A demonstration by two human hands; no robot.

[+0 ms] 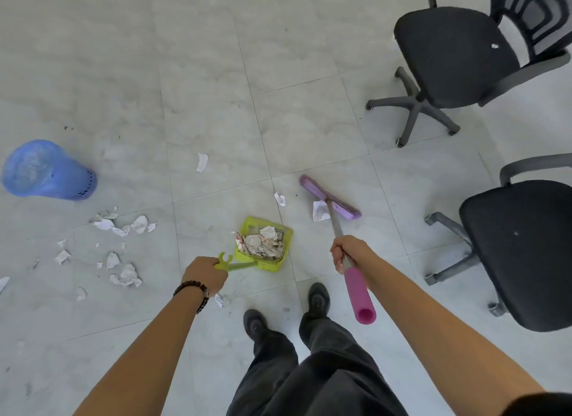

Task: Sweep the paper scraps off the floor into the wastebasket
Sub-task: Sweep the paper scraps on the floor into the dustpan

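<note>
1. One blue wastebasket (46,169) stood far left; one dustpan (264,245) held scraps; two chairs (458,56) stood right.
2. Scattered scraps (123,226) lay between wastebasket and dustpan.
3. Left hand (204,273) gripped the dustpan handle; right hand (348,251) clasped the one broom (329,197).

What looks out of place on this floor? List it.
The blue perforated plastic wastebasket appears tipped on its side at far left, so scraps cannot simply be dropped in. Crumpled white paper scraps lie scattered below it. A small white speck sits on the upper black office chair seat.
</note>
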